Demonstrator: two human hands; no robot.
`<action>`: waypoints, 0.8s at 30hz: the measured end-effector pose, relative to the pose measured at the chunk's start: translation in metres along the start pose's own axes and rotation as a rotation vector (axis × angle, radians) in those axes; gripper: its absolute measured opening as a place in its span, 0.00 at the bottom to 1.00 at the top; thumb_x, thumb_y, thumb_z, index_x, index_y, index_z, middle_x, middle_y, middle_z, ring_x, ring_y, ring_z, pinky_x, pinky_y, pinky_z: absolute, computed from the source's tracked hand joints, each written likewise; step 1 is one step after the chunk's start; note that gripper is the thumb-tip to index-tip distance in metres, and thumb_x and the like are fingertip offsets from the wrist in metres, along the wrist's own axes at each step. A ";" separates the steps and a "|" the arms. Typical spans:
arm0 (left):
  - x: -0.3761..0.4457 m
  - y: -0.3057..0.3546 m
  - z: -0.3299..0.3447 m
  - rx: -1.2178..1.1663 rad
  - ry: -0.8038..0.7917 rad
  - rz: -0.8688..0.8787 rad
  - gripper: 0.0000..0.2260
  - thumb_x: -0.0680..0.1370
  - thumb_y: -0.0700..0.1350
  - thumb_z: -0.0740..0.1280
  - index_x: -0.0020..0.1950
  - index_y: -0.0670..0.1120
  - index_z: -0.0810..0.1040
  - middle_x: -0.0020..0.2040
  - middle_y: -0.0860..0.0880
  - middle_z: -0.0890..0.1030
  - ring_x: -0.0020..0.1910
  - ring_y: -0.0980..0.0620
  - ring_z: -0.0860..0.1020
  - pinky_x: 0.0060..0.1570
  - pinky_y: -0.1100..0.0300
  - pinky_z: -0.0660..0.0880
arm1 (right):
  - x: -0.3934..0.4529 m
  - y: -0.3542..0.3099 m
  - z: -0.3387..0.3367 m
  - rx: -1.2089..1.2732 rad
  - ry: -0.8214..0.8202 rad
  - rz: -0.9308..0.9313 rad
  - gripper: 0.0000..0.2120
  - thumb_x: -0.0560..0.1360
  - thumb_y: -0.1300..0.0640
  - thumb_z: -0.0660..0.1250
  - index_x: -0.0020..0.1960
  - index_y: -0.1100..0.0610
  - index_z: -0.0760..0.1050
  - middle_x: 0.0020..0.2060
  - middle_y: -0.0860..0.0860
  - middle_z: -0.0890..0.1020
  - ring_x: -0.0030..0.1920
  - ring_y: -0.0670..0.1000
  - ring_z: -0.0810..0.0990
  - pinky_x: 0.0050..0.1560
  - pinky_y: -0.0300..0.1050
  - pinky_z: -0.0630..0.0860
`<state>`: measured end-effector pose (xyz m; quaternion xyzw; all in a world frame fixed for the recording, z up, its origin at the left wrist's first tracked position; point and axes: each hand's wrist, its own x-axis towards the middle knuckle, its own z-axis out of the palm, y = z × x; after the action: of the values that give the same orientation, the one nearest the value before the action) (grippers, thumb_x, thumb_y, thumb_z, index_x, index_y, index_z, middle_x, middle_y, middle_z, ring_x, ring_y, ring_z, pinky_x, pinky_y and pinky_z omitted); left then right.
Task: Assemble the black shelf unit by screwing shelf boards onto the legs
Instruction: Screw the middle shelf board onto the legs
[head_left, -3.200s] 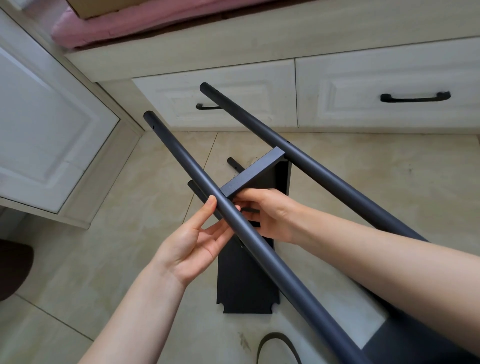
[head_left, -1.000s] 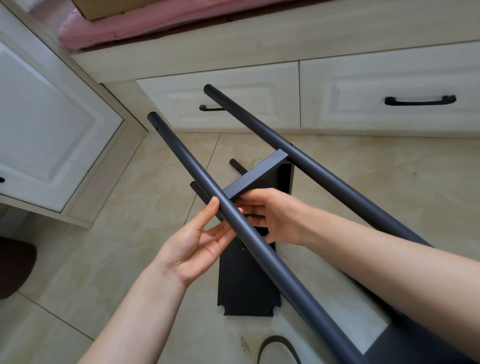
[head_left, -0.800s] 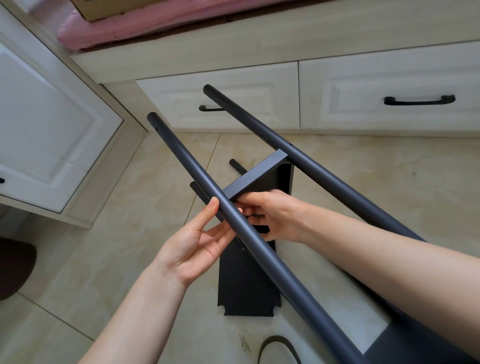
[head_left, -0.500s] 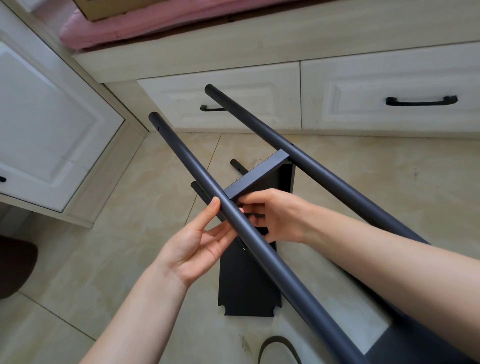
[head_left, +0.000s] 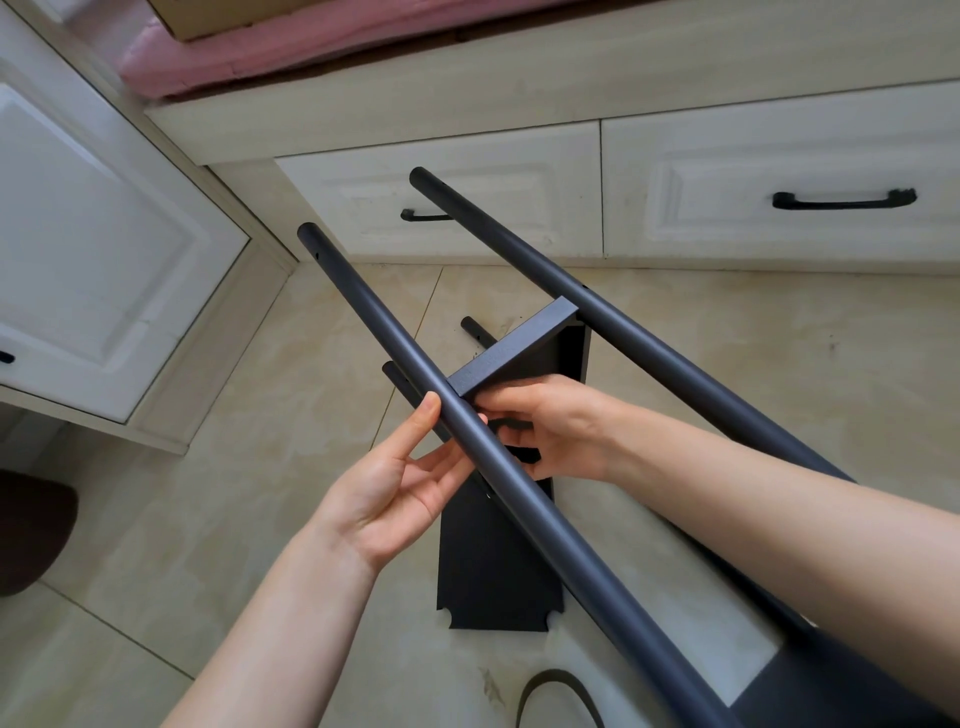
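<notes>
Fingers (head_left: 423, 415) of left hand (head_left: 395, 493) against leg (head_left: 467, 421)

White drawers (head_left: 439, 195) (black handles) behind beige floor tiles (head_left: 270, 395); pink cushion (head_left: 249, 57) above.

2 bare forearms, hands (head_left: 395, 499) without sleeves, jewellery

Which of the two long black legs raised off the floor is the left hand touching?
The nearer leg, running past the left hand, whose thumb presses its side. The farther leg beyond the shelf board goes untouched.
</notes>
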<state>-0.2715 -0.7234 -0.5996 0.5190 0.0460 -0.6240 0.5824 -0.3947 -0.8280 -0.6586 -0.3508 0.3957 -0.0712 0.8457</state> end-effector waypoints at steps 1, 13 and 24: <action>0.000 0.000 0.000 0.000 0.000 0.002 0.12 0.70 0.41 0.71 0.51 0.36 0.82 0.45 0.35 0.83 0.43 0.43 0.86 0.38 0.53 0.84 | 0.001 0.000 0.001 -0.007 0.013 -0.001 0.12 0.74 0.55 0.71 0.56 0.56 0.83 0.42 0.49 0.82 0.52 0.52 0.76 0.53 0.51 0.73; 0.000 0.000 0.000 0.004 -0.007 0.006 0.15 0.70 0.41 0.71 0.55 0.37 0.80 0.46 0.35 0.83 0.43 0.43 0.86 0.38 0.52 0.84 | 0.002 0.000 0.004 0.043 0.039 0.049 0.05 0.73 0.53 0.72 0.47 0.53 0.83 0.43 0.50 0.83 0.54 0.52 0.77 0.64 0.57 0.71; 0.000 0.000 -0.001 0.001 -0.013 -0.002 0.16 0.70 0.41 0.71 0.56 0.37 0.79 0.45 0.35 0.84 0.43 0.42 0.86 0.37 0.52 0.84 | 0.004 0.001 0.007 0.025 0.083 0.023 0.06 0.73 0.53 0.74 0.47 0.55 0.83 0.44 0.51 0.80 0.52 0.52 0.78 0.62 0.61 0.73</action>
<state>-0.2708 -0.7230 -0.6000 0.5153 0.0423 -0.6280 0.5816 -0.3876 -0.8248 -0.6587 -0.3324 0.4335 -0.0807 0.8337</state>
